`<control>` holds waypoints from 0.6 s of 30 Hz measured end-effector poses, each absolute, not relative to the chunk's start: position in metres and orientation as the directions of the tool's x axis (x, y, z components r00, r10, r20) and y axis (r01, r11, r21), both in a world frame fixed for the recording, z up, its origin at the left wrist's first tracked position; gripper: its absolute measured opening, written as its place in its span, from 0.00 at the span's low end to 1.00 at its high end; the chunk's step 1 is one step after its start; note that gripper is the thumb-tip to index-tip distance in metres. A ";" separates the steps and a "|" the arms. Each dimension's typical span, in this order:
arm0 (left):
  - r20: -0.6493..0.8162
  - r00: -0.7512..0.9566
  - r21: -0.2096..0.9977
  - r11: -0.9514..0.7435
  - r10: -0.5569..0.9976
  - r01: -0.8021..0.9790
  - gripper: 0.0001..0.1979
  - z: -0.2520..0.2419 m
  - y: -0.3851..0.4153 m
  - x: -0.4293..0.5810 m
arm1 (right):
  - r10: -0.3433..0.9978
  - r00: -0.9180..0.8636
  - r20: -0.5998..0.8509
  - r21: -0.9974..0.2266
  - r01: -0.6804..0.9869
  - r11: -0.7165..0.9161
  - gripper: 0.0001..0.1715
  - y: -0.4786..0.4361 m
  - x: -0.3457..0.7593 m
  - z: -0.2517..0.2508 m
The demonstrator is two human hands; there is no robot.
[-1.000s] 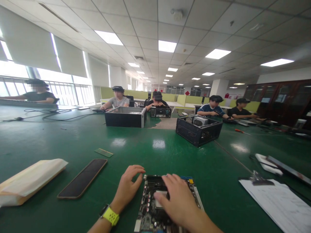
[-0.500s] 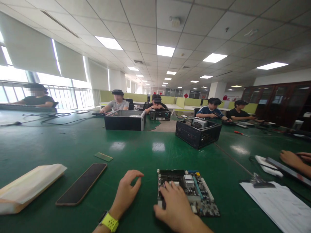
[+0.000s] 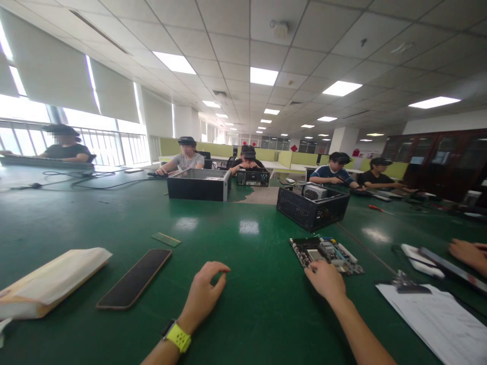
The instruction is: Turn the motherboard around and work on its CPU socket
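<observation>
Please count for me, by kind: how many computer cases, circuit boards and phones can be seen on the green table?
computer cases: 3
circuit board: 1
phone: 1
Total: 5

Head view. The right hand [image 3: 325, 279] reaches forward, fingertips on the near edge of a motherboard [image 3: 326, 253] lying flat on the green table [image 3: 258, 304]; whether they grip the edge cannot be told. The left hand [image 3: 201, 295], wrist in a yellow watch band [image 3: 178, 337], rests on the table, fingers curled, holding nothing. Left of it lie a dark phone [image 3: 135, 278], a padded envelope [image 3: 49, 281] and a small green strip [image 3: 166, 239]. An open computer case [image 3: 312, 207] stands just behind the motherboard. A clipboard [image 3: 437, 314] lies at right, near another person's hand [image 3: 466, 253]. 5 people sit along the far side.
</observation>
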State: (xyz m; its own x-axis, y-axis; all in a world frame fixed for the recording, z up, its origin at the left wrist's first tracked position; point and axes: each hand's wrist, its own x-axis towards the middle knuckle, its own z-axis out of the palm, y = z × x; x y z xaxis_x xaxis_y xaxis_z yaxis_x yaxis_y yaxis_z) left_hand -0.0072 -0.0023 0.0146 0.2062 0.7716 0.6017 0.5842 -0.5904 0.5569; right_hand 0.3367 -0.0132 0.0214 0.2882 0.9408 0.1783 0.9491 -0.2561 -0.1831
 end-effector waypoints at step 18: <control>0.509 0.305 0.569 -0.580 0.805 0.583 0.08 0.012 -0.006 0.001 | 0.953 0.004 0.303 -0.533 0.829 0.166 0.22 -0.017 0.297 0.019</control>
State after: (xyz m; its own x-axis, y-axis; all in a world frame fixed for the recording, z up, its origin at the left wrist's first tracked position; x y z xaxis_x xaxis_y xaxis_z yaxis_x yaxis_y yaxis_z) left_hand 0.0006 -0.0062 0.0117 0.3045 0.8051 0.5090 0.5828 -0.5802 0.5690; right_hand 0.2965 -0.0174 0.0188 0.0035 0.9531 0.3027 0.8294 0.1663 -0.5333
